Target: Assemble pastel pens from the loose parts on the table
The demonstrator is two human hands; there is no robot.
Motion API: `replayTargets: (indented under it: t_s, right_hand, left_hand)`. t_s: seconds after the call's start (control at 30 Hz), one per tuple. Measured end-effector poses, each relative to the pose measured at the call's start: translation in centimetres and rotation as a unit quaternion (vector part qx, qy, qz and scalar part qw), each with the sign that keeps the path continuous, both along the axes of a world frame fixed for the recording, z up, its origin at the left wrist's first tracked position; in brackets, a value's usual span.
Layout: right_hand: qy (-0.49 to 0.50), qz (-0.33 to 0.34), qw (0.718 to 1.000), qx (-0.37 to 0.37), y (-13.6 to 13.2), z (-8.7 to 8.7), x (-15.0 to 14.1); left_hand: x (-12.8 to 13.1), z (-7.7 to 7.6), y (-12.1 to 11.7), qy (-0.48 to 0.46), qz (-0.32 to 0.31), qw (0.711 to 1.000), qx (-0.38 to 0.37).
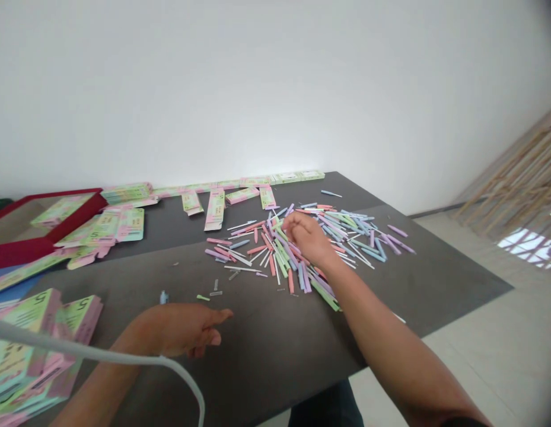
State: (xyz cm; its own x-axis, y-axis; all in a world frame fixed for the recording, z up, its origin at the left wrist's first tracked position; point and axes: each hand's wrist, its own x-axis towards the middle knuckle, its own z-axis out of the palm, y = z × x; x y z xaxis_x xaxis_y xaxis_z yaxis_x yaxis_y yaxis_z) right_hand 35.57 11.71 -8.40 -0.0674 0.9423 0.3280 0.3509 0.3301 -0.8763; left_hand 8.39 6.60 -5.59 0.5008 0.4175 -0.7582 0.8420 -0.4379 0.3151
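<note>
Here, right arm [382, 332] stretched forward, right hand [308, 236] at the pile of pastel sticks [282, 252] on the dark table [279, 344], fingers bent inward, cannot tell whether gripping one, left hand [181, 329] lower and nearer, forefinger extended rightward, a gap beneath it, nothing visibly held.

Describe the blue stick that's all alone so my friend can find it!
Find the colourful pile of sticks on the dark table. Behind it, near the right end of the box row, lies a slim blue stick. Unlike the piled blue sticks, it touches no other.
</note>
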Motion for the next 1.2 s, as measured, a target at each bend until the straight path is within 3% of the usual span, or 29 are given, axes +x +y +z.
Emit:
replayTargets:
  t_s: [0.13,0.3,0.53,0.73,0.93,1.2]
  right_hand:
    - [-0.166,-0.155,0.974,-0.020,1.4,-0.8,5.8]
    - [-0.292,-0.195,0.931,-0.094,0.5,-2.8,8.7]
    - [-0.402,-0.141,0.887,-0.179,-1.0,-3.6,6.5]
    - [-0.455,-0.087,0.854,-0.235,-3.0,-4.2,4.2]
    - [-0.464,-0.067,0.847,-0.251,-3.7,-4.1,2.7]
    - [-0.440,-0.082,0.858,-0.251,-1.8,-3.5,3.2]
  left_hand:
    - [0.2,0.6,-0.4,0.007,-0.010,1.000,0.016]
    - [0.2,0.6,-0.6,-0.002,-0.018,1.000,0.007]
    - [0.4,0.2,-0.8,-0.010,-0.021,0.999,0.027]
    - [0.3,1.2,-1.3,0.024,-0.034,0.998,0.050]
    - [0.7,2.0,-1.9,0.030,-0.036,0.997,0.068]
    - [-0.5,2.1,-2.5,0.009,-0.014,0.996,0.087]
